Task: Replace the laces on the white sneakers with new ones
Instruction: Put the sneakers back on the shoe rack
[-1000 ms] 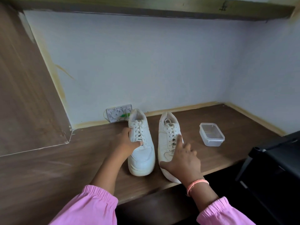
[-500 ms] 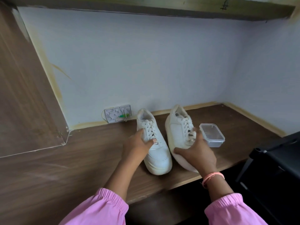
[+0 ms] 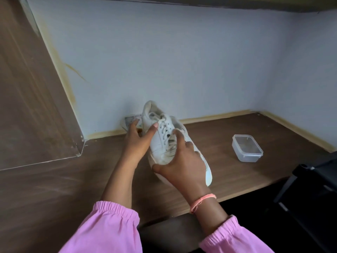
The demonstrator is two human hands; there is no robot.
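Sneaker [image 3: 160, 141] now lifted off brown wooden desk [image 3: 54, 179], fingers of both hands [image 3: 182, 167] gripping it, pale wall [image 3: 182, 61] behind.

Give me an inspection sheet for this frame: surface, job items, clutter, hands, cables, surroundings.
Surface: brown wooden desk, bare grain visible.
Job's things: one white sneaker held up, tilted, old laces still threaded; second sneaker mostly hidden behind the hands; new laces not seen.
Clutter: clear plastic container, lid on, standing apart to the right.
Grippers: left hand grips the raised sneaker's side; right hand wraps its toe end, finger at the laces.
Cables: nothing seen.
Surroundings: pale wall, wall socket partly hidden, black object at right.
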